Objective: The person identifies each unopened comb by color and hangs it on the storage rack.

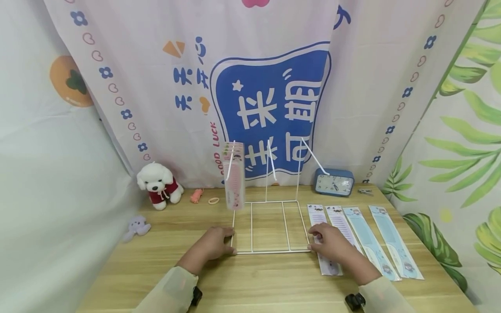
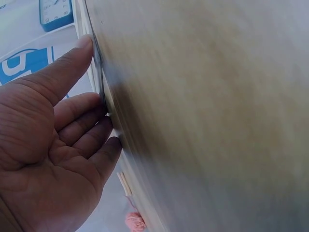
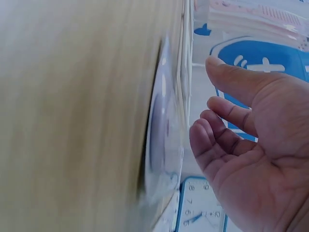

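Note:
A white wire display rack (image 1: 252, 228) with three upright hooks stands on the table. Slim pink-printed packets (image 1: 235, 184) hang from its left hook. At the rack's front left corner is my left hand (image 1: 214, 243); its thumb and loosely bent fingers touch the wire frame. Close to the front right corner, my right hand (image 1: 330, 241) hovers over a purple-printed packet (image 1: 328, 265), its fingers loosely bent. The right wrist view shows a gap between the right hand (image 3: 256, 121) and the wire, with nothing held.
More flat packets, one purple and two blue (image 1: 369, 239), lie at the right. A blue alarm clock (image 1: 334, 182) and a small clip (image 1: 365, 192) stand behind them. To the left are a white toy dog (image 1: 158, 184), a grey plush (image 1: 136, 228), pink cord (image 1: 197, 195) and a band (image 1: 213, 201).

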Demonstrator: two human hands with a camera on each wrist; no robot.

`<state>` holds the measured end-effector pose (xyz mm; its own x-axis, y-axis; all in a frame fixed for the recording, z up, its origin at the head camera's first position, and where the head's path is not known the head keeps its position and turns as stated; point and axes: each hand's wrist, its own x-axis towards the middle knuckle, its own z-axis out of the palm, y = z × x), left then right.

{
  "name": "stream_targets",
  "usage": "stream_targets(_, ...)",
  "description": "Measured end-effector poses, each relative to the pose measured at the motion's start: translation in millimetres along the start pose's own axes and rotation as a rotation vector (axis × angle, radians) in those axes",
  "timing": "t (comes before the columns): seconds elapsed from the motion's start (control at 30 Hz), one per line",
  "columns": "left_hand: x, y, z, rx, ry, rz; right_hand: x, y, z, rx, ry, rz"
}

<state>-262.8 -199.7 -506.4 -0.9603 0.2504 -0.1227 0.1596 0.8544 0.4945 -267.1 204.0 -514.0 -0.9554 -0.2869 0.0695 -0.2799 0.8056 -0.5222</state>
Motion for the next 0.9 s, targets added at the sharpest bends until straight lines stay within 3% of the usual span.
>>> stream_targets(0.23, 1.2, -0.5, 1.4, 0.014, 0.003, 0.013, -20.7, 43.7, -39.5, 0.019, 0.116, 0.151)
stream_targets(0.37, 1.8, -2.9, 2.3, 0.033, 0.008, 0.020, -36.7, 82.6, -68.2, -0.063, 0.224, 0.251)
stream_targets(0.47, 1.9, -4.2, 2.6, 0.038, 0.013, 0.021, -48.4, 108.1, -83.4, -0.121, 0.253, 0.371)
stream_targets(0.67, 1.2, -3.1, 1.3, 0.029, 0.011, 0.018, -62.1, 135.2, -91.3, -0.109, 0.134, 0.605)
stream_targets(0.9, 0.3, -1.8, 1.4, 0.013, 0.013, 0.016, -66.0, 149.1, -89.1, -0.123, 0.033, 0.670)
